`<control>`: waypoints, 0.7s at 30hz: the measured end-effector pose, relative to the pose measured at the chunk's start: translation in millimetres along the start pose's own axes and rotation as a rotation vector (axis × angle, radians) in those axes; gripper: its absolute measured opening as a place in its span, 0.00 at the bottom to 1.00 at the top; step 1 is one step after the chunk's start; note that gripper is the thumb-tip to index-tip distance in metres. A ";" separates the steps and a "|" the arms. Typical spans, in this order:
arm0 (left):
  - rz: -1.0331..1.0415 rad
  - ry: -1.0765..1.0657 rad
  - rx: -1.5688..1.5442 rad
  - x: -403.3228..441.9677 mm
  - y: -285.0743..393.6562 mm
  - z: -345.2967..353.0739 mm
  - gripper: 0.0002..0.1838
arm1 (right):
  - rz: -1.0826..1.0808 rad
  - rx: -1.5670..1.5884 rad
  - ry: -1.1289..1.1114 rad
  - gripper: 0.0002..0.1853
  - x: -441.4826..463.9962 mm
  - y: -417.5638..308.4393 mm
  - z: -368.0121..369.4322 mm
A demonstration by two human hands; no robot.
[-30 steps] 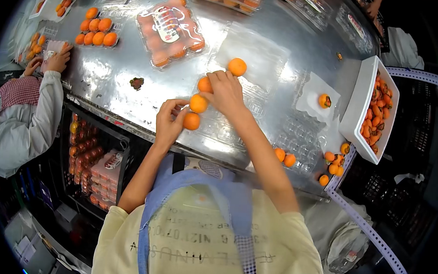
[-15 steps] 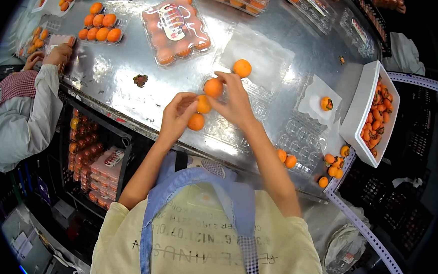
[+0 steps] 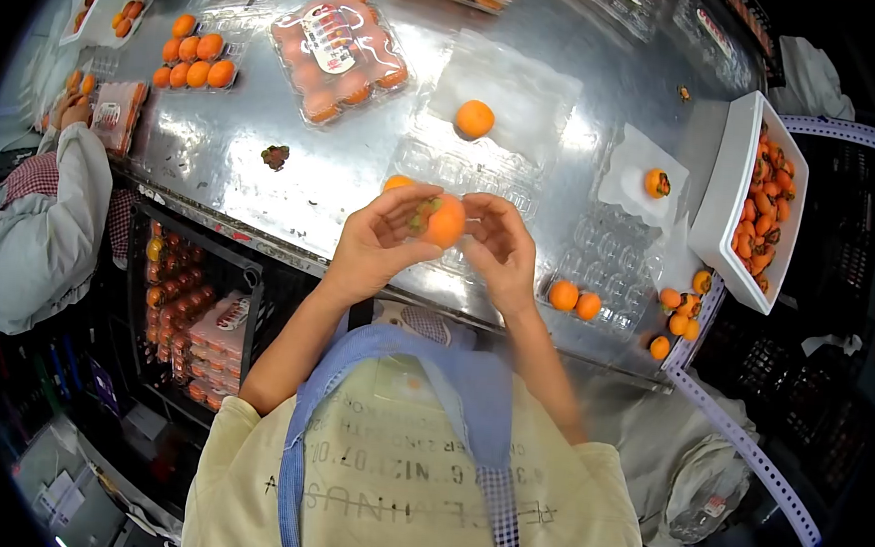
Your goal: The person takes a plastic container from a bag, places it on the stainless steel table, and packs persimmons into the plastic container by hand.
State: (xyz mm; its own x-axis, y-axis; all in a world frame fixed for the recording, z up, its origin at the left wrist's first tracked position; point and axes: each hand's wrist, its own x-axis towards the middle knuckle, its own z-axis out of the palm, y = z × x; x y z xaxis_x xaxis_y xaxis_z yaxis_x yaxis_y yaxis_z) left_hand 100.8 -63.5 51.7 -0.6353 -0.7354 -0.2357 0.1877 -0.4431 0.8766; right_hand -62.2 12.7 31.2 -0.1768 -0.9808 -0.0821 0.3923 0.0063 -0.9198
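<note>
A round orange persimmon [image 3: 445, 222] is held off the table between my two hands, its green leafy cap turned left. My left hand [image 3: 378, 238] is closed around the cap side, thumb below and fingers above. Curled fingertips of my right hand [image 3: 501, 252] meet the fruit's other side. Behind my hands lies a clear plastic tray [image 3: 508, 178] with shaped hollows. Another persimmon [image 3: 399, 183] shows just past my left fingers, partly covered. A single persimmon [image 3: 474, 118] sits at the tray's far side, by a translucent sheet [image 3: 515, 78].
To the right are a second clear tray [image 3: 609, 254] with two persimmons and a white box [image 3: 711, 225] full of persimmons. A wrapped pack [image 3: 341, 52] and a filled tray [image 3: 198, 60] stand farther back. At left, a co-worker's sleeve [image 3: 85, 167] reaches over the table.
My hands have come together nearer my body, with one persimmon now lifted between them. The co-worker's hand has moved left, off a pack. The view has shifted slightly.
</note>
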 end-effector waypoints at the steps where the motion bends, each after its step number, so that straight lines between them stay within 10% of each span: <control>1: 0.017 -0.007 0.020 -0.7 -1.1 0.9 0.32 | 0.003 -0.003 -0.021 0.24 -1.2 -1.2 1.4; 21: -0.073 -0.054 0.174 -7.9 -0.6 1.7 0.28 | 0.263 0.368 0.058 0.24 -8.6 8.8 2.3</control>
State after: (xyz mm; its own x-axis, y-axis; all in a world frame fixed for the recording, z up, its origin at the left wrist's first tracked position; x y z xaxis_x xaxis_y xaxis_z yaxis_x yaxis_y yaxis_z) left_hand 104.4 -56.6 53.7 -0.6828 -0.6739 -0.2824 0.0106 -0.3956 0.9184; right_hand -55.1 20.8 24.6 -0.0743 -0.9425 -0.3258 0.7232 0.1740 -0.6683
